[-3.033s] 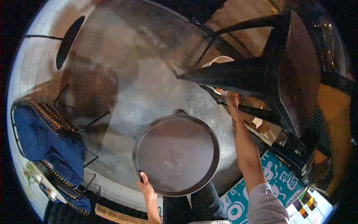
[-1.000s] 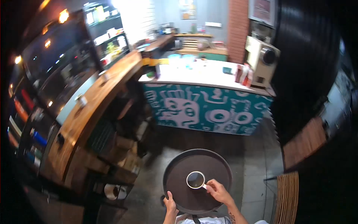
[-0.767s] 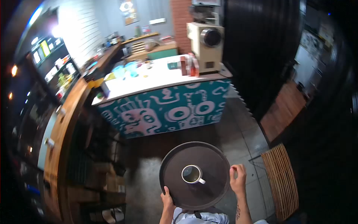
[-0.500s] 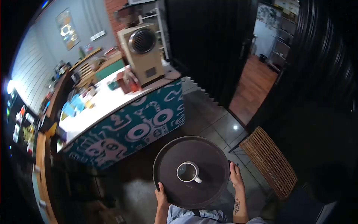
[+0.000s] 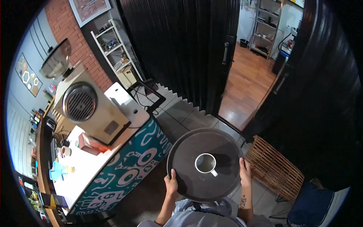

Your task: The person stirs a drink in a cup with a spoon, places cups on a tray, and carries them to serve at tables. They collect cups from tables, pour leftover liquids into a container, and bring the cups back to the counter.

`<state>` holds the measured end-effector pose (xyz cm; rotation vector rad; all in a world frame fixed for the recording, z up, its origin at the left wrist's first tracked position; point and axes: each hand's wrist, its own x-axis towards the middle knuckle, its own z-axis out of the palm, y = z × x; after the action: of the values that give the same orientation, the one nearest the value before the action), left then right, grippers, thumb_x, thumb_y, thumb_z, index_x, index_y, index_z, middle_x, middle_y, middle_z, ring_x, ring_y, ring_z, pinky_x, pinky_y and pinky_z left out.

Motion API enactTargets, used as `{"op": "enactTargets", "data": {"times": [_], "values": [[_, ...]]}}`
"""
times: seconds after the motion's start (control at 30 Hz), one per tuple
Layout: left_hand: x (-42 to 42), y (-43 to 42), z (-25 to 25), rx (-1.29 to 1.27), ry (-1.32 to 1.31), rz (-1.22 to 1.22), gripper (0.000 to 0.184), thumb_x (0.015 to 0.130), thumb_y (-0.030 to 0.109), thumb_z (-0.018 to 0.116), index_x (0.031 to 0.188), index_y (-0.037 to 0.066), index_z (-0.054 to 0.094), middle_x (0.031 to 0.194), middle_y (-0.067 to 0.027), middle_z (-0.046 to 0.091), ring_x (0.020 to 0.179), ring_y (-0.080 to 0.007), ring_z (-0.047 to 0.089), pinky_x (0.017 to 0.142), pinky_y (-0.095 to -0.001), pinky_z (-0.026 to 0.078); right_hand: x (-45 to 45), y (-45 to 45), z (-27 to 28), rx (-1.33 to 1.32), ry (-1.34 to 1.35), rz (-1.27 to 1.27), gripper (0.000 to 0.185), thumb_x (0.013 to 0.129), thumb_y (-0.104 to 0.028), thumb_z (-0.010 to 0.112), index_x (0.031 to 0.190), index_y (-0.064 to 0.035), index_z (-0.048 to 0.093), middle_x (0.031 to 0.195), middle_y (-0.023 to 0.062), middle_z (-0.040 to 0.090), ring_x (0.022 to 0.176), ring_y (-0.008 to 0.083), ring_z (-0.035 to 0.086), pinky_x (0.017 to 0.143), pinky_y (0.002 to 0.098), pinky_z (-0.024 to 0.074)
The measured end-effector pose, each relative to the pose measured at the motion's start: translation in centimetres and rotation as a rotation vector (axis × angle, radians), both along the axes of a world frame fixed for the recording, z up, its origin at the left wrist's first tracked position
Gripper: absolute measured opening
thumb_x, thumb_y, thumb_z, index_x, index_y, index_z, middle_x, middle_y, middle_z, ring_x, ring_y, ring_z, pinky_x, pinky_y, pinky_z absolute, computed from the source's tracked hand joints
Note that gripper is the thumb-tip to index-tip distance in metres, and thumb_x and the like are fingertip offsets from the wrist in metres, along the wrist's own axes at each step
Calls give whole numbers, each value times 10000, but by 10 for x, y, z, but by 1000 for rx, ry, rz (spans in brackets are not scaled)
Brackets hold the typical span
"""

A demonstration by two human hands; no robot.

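A round dark serving tray (image 5: 189,185) is held out level in front of my body. My left hand (image 5: 171,183) grips its left rim, thumb on top. On the opposite side, my right hand (image 5: 245,170) is closed round the right rim, with the fingers partly hidden beneath. Near the tray's middle stands an upright white mug (image 5: 214,172), its handle pointing toward my lower right. The mug's inside looks greyish; whether it holds liquid I cannot tell.
Left stands a counter (image 5: 128,166) with a teal patterned front, carrying a large coffee grinder (image 5: 90,102). A black folding door (image 5: 181,53) stands partly open onto a wooden floor (image 5: 249,79). A wicker bench (image 5: 274,166) and a dark blue cushion (image 5: 310,204) are at right.
The view has turned and come closer to the counter and doorway. Both hands still hold the tray, which appears slightly farther right and higher, with the mug still standing on it.
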<state>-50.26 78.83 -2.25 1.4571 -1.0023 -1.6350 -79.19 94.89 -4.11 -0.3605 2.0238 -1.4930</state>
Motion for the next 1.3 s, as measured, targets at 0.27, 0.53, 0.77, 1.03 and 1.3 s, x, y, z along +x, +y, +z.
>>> {"op": "enactTargets", "data": {"times": [0.27,0.53,0.77,1.03,1.3], "values": [[-127,-167,-12,-147,-129,135,394,979,369,592,922,-18,644,784,17,569,730,-85,481,659,-284,431,-144,-188,5,130,-77,75,569,985,-485,526,1317,-23,541,1344,92,512,1246,202,451,1051,330,335],[-203,-303,33,-37,-331,352,427,987,379,577,953,-40,658,831,-37,642,759,-117,552,661,-292,458,-239,-405,35,-27,-111,168,682,940,-486,606,1369,25,461,1399,115,478,1304,229,412,1092,343,308],[-226,-425,18,-94,-257,654,527,959,463,596,895,-57,646,773,-52,612,714,-125,540,644,-314,457,-255,-581,52,6,-142,428,582,944,-485,603,1245,8,537,1171,79,585,1080,171,539,948,314,426],[-225,-605,17,-154,-274,543,455,990,386,565,694,45,506,631,42,414,576,-74,380,519,-314,309,-284,-788,6,-39,-284,575,593,964,-496,558,1252,20,505,1181,121,584,1036,198,575,873,333,485],[-212,-725,25,-89,-205,775,429,1013,337,533,690,62,471,615,74,378,563,-38,326,479,-273,259,-235,-972,49,35,-214,628,698,937,-487,604,1376,17,402,1341,156,498,1186,239,522,997,360,445]]}}
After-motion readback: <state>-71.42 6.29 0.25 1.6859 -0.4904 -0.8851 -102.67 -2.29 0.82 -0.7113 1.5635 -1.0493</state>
